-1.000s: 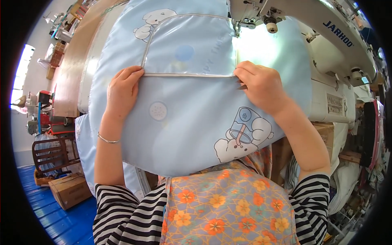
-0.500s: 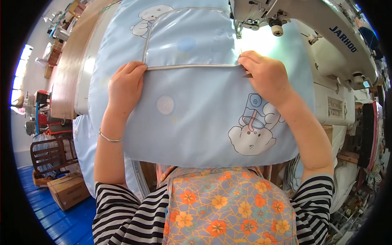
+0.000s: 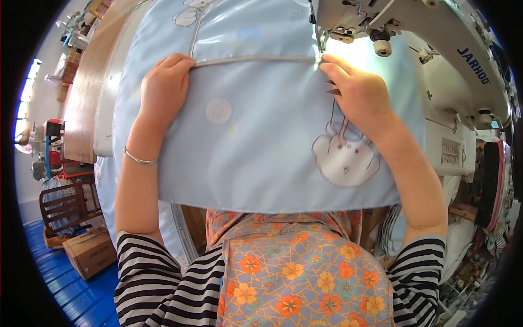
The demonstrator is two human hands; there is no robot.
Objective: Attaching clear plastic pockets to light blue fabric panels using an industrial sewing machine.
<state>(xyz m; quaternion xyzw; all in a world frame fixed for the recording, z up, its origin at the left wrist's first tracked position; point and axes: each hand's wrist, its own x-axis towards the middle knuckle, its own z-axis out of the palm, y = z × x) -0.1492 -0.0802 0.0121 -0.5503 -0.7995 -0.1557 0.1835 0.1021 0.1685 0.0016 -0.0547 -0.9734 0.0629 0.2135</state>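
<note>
Light blue fabric point(image 3: 261, 141) printed with cartoon bears lies spread under the sewing machine point(image 3: 436, 49). A clear plastic panel point(image 3: 256, 38) edged with silvery piping point(image 3: 253, 59) lies on it. At the piping's left corner, my left hand point(image 3: 163, 90) is closed, its fingertips pinching the fabric. My right hand point(image 3: 362, 92) is closed too, its fingertips on the right corner just below the needle area point(image 3: 321, 43). Two dark pointed blades of what look like thread snips point(image 3: 331, 87) stick out from under its fingers; the rest is hidden in the palm.
A wooden tabletop point(image 3: 90, 109) runs along the left. A cardboard box point(image 3: 90, 252) stands on the blue floor point(image 3: 60, 289) beside a brown slatted rack point(image 3: 68, 201). A bright lamp glow lights the cloth by the needle. More cloth point(image 3: 395, 231) is piled at the lower right.
The fabric and clear panel have slid away from me, toward the machine. Both hands moved forward with them, and the piping's right corner is now closer to the needle.
</note>
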